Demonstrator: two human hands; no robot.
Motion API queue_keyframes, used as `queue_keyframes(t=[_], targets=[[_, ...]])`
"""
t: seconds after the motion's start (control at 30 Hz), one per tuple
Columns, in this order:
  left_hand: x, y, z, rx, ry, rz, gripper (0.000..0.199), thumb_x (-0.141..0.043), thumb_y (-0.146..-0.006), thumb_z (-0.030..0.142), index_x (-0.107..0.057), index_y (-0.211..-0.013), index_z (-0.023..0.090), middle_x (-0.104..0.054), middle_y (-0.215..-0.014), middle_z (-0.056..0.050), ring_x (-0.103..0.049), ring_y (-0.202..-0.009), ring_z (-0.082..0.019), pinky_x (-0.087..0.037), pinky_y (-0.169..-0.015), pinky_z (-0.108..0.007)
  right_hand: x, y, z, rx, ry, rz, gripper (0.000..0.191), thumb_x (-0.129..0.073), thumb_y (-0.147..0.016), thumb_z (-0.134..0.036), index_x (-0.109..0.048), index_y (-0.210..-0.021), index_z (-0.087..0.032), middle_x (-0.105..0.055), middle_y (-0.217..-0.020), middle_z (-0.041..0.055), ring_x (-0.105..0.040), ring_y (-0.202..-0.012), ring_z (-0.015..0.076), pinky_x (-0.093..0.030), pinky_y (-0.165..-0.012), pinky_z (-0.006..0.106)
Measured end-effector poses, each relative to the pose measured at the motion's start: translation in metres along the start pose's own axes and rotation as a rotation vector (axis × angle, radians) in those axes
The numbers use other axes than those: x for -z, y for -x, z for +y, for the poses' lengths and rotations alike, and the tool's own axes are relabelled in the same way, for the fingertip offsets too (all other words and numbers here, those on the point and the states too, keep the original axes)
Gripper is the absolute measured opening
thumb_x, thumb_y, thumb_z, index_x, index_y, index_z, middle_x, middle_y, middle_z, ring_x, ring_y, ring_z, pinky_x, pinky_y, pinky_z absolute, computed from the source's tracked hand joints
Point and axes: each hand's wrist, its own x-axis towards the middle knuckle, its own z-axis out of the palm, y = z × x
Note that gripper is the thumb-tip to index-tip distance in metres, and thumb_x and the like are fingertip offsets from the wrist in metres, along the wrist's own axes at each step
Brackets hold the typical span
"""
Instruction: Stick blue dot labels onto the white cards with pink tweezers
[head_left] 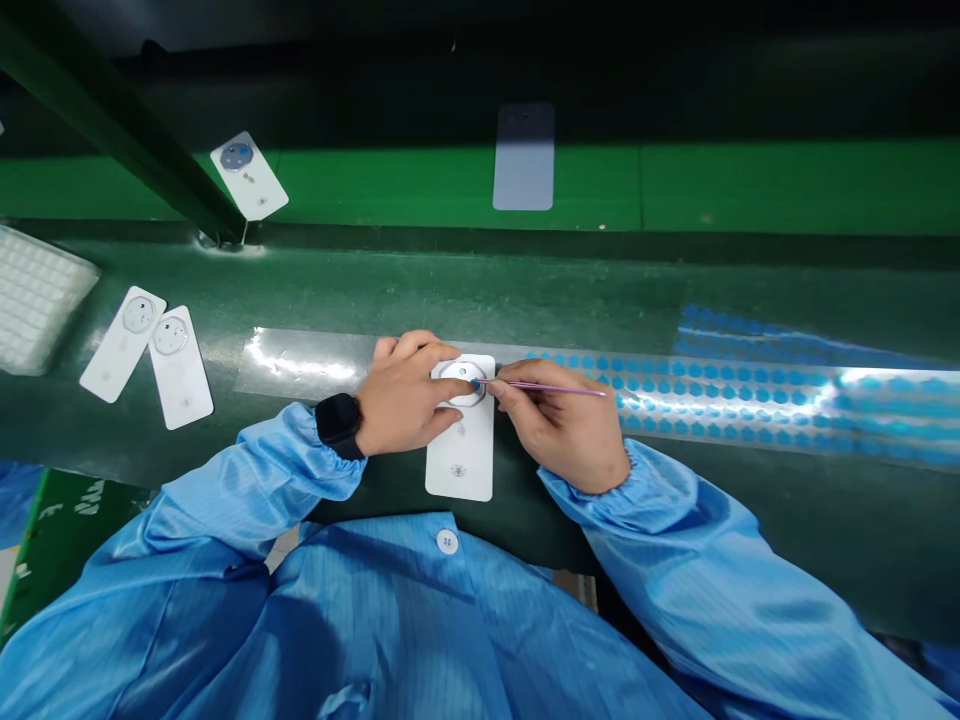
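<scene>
Pinching: right hand (562, 425) clenching slim pink tool (555, 388) at white card (461, 465)
Pressing: left hand (401, 400) open on card
Remaining: lots of blue dots (679, 370) on clear strip (315, 362)

Ahead: passage over green mat (480, 290) beyond left hand (401, 405) and right hand (562, 425) | Left: film (300, 362), then panels (146, 358), in the way | Right: dot sheet (720, 395) alongside

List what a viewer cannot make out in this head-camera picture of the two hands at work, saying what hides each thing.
Head view:
The ring on the white card: partly hidden by the fingers of the left hand.
The pink-handled tool's tip, in the right hand: too small to resolve.
The card's printed marks: too small to read.
The sheet of blue dots: cut off by the right edge, partly washed out by glare.
</scene>
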Motion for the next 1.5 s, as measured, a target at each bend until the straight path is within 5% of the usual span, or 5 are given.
queue_keyframes(t=[0.77,0.93,1.13,1.3,1.5], targets=[[-0.001,0.0,0.0,0.017,0.035,0.003,0.025,-0.068,-0.084,0.037,-0.072,-0.108,0.033,-0.059,-0.129,-0.005,-0.041,-0.123,-0.031,-0.029,-0.092,-0.048,-0.001,0.0,0.008,0.094,0.002,0.046,0.016,-0.061,-0.09,-0.031,-0.064,-0.078,-0.02,-0.067,-0.069,0.003,-0.065,-0.06,0.0195,-0.049,-0.054,0.029],[0.0,-0.001,0.005,0.077,0.036,-0.016,0.033,-0.069,-0.081,0.037,-0.067,-0.113,0.028,-0.057,-0.129,-0.008,-0.04,-0.124,-0.031,-0.031,-0.093,-0.049,0.001,-0.008,0.009,-0.224,-0.339,0.068,0.03,-0.069,-0.082,-0.048,-0.062,-0.074,-0.02,-0.066,-0.061,0.0028,-0.063,-0.05,0.017,-0.051,-0.046,0.026],[0.011,-0.021,0.011,0.178,0.001,-0.128,0.045,-0.076,-0.076,0.039,-0.058,-0.114,0.023,-0.056,-0.12,-0.01,-0.042,-0.12,-0.031,-0.038,-0.09,-0.044,0.0,-0.031,0.004,-0.609,-0.743,0.134,0.062,-0.091,-0.035,-0.062,-0.061,-0.068,-0.02,-0.063,-0.054,0.0006,-0.058,-0.045,0.0131,-0.052,-0.041,0.021],[0.022,-0.033,0.01,0.259,0.106,-0.183,0.055,-0.082,-0.069,0.032,-0.054,-0.115,0.023,-0.054,-0.116,-0.007,-0.055,-0.105,-0.024,-0.047,-0.085,-0.036,0.006,-0.036,-0.004,-0.662,-0.903,0.128,0.061,-0.095,-0.025,-0.054,-0.062,-0.062,-0.019,-0.061,-0.05,0.0007,-0.056,-0.043,0.012,-0.05,-0.039,0.02],[0.068,-0.075,-0.012,0.232,0.118,0.01,0.036,-0.074,-0.073,0.018,-0.058,-0.105,0.021,-0.06,-0.107,-0.002,-0.059,-0.101,-0.018,-0.048,-0.091,-0.028,0.01,-0.036,0.003,-0.58,-1.161,0.086,0.056,-0.095,-0.035,-0.051,-0.06,-0.062,-0.017,-0.059,-0.05,0.001,-0.054,-0.043,0.0118,-0.046,-0.037,0.02]])
